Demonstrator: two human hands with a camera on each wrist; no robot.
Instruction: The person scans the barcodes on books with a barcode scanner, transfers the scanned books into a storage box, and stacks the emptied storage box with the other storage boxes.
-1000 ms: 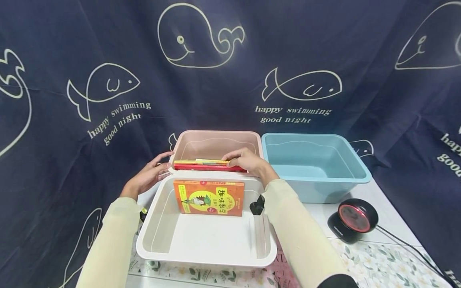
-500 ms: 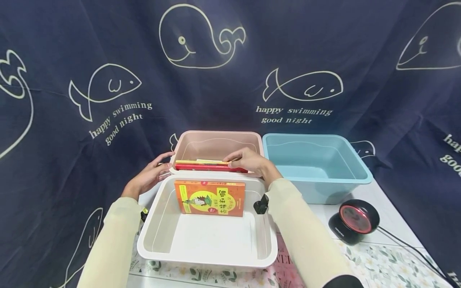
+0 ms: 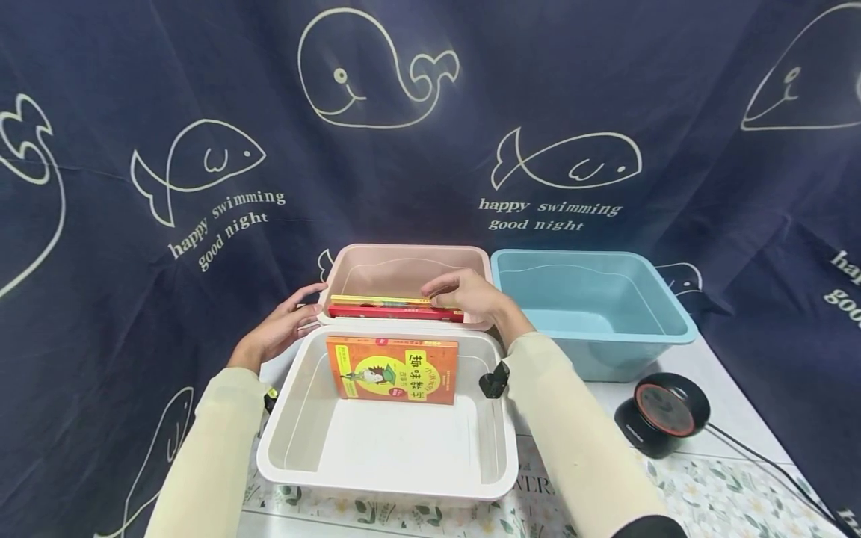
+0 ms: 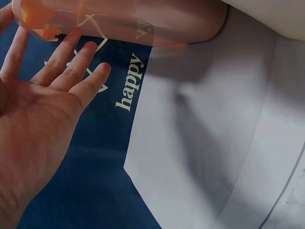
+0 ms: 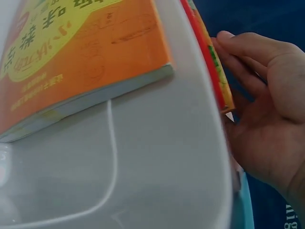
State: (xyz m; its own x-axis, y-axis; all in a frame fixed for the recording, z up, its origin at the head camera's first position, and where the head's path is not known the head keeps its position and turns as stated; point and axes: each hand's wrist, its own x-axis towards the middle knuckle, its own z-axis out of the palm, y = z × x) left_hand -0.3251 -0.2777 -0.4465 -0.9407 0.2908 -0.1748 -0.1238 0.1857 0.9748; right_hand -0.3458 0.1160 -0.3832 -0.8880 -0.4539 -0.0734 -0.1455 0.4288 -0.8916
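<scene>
**When counted, three bins, at least three books**

In one pink bin (image 3: pixel 410 270): one red book (image 3: pixel 397 312), one yellow book (image 3: pixel 377 301). In one white bin (image 3: pixel 403 444): one orange book (image 3: pixel 393 370). Beside the pink: one blue bin (image 3: pixel 605 357). Touching the pink rim with one left hand (image 3: pixel 279 329), wide-fingered. At the yellow book with one right hand (image 3: pixel 474 295), narrow-fingered; cannot tell whether gripping.
</scene>
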